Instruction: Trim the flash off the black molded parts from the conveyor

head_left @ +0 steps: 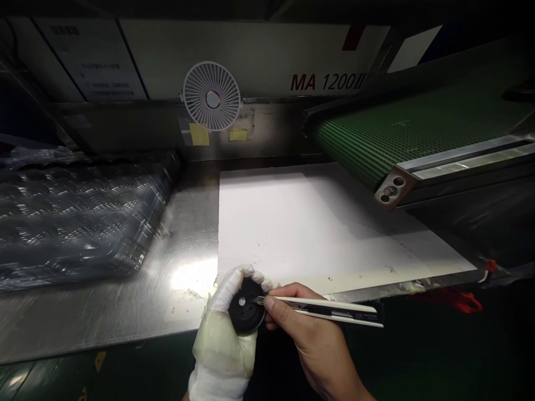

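Note:
A round black part (246,314) with a small hole near its middle is held in my left hand (228,323), which wears a white glove with a yellowish wrap around the palm and wrist. The gloved fingers curl around its rim. My bare right hand (305,328) pinches a white and black utility knife (334,311) close to its blade end. The blade tip points left and lies over the face of the black part; whether it touches the surface I cannot tell. Both hands are together at the front edge of the table.
White sheet (292,223) covers the steel table (184,223). Clear plastic trays (83,223) are stacked at left. A green conveyor belt (397,122) juts in from the right, its metal end (390,188) over the sheet. A small white fan (212,97) stands behind.

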